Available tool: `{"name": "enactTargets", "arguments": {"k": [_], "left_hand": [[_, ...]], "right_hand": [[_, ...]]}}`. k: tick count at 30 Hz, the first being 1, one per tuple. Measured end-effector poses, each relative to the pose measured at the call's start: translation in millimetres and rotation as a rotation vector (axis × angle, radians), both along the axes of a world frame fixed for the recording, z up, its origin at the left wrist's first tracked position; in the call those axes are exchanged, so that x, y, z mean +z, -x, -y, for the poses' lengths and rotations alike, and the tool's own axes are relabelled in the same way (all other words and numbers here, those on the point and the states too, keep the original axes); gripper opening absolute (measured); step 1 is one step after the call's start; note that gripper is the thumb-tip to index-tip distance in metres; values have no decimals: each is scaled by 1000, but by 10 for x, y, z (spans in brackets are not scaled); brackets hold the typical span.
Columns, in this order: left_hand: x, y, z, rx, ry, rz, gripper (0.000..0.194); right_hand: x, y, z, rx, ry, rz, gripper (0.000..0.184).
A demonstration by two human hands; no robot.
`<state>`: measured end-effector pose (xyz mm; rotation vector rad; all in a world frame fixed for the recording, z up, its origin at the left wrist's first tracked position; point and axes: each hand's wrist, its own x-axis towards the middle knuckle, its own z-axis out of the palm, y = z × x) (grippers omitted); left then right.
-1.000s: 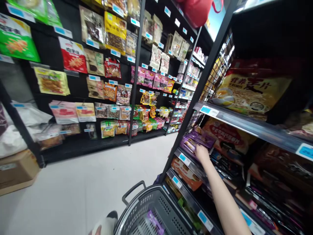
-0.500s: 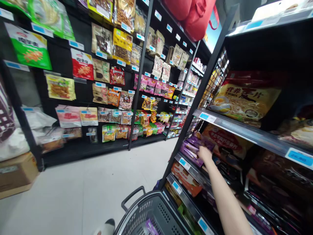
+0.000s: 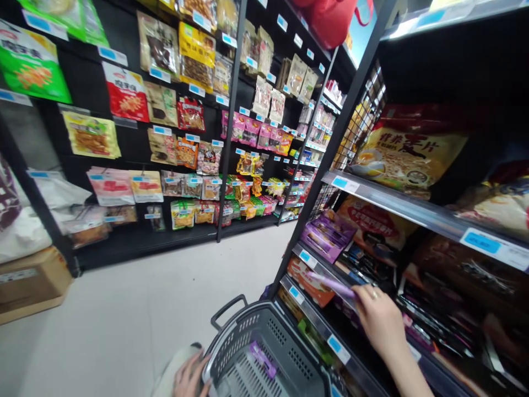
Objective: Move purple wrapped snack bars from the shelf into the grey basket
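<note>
A grey plastic basket (image 3: 289,343) is sitting low beside the shelving, its curved walls showing rows of slots and its dark handle (image 3: 227,311) jutting out past the far-left edge of its rim. Inside, a shiny purple packet (image 3: 263,359) is lying on the slatted bottom towards the handle end. The right hand (image 3: 380,320) is holding a slim, flat lilac packet (image 3: 330,284) between closed thumb and fingers, in front of the middle shelf's (image 3: 326,267) front edge and above the basket's right side. The left hand (image 3: 190,375) is lying at the basket's left rim; whether its fingers are gripping, one cannot tell. More glossy purple packs (image 3: 326,234) are filling the middle shelf's left corner, with dark wrappers (image 3: 367,264) lying beside them. Above, a crinkled cereal bag (image 3: 405,154) is standing behind the upper shelf's front edge, and wire mesh (image 3: 363,118) is closing off that unit's left side.
</note>
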<state>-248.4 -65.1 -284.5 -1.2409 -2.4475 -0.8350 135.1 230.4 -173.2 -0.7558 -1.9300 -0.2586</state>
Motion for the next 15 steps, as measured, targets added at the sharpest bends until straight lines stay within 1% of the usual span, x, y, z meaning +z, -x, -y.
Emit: {"name": "enactTargets", "arguments": {"k": [1, 2, 3, 4, 5, 6, 7, 8, 9, 10, 11, 13, 14, 15], "left_hand": [[103, -206, -50, -109, -48, 199, 46], [229, -446, -98, -201, -67, 472, 50], [372, -709, -142, -307, -50, 786, 56], [522, -982, -178, -420, -51, 1028, 63], [670, -1249, -206, -555, -26, 1193, 64], [805, -1499, -223, -684, 50, 1315, 63], [919, -1723, -229, -783, 149, 1396, 61], [1007, -1915, -222, -868, 262, 1453, 58], [1064, -2073, -202, -917, 334, 1471, 54], [1093, -2198, -172, -925, 378, 1462, 51], [1097, -2295, -135, -905, 389, 1427, 51], [1053, -2422, -50, -810, 345, 1315, 53], [1018, -2464, -8, -765, 321, 1258, 56], [982, -2499, 32, -733, 304, 1202, 58]], "right_hand": [[-155, -21, 214, 111, -73, -47, 16], [-287, -36, 415, 229, -125, -81, 17], [-393, -49, 600, 338, -156, -108, 19], [-475, -60, 767, 431, -170, -127, 22], [-537, -72, 916, 505, -173, -141, 25], [-584, -87, 1046, 554, -167, -153, 28], [-622, -105, 1157, 583, -155, -170, 30], [-655, -128, 1250, 598, -144, -188, 32], [-688, -159, 1329, 602, -130, -210, 33], [-724, -199, 1394, 597, -109, -233, 34], [-765, -248, 1450, 585, -82, -267, 35], [-864, -372, 1545, 548, 16, -353, 34], [-922, -443, 1590, 541, 106, -407, 32], [-987, -516, 1634, 560, 231, -470, 30]]}}
